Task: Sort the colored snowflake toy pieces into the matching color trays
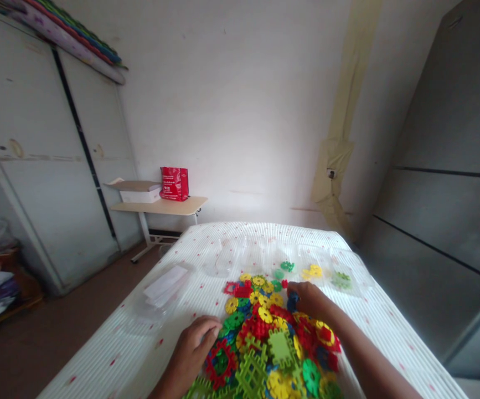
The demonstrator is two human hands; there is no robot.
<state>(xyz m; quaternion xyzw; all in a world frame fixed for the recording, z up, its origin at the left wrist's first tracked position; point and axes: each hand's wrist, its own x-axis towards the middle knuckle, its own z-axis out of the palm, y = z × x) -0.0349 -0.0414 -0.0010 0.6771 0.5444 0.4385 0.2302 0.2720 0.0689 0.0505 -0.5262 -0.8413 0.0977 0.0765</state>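
White cloth (140,349), hands (196,339) (306,297) apart, right arm (358,332) extended

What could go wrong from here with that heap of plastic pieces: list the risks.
The red, yellow, green and blue plastic pieces overlap in a heap, so lifting one could dislodge others.

The right forearm is close to the heap's right edge and might sweep pieces onto the white ribbed cloth with red specks.

The clear plastic trays are hard to make out against that cloth, so the right hand might bump one.
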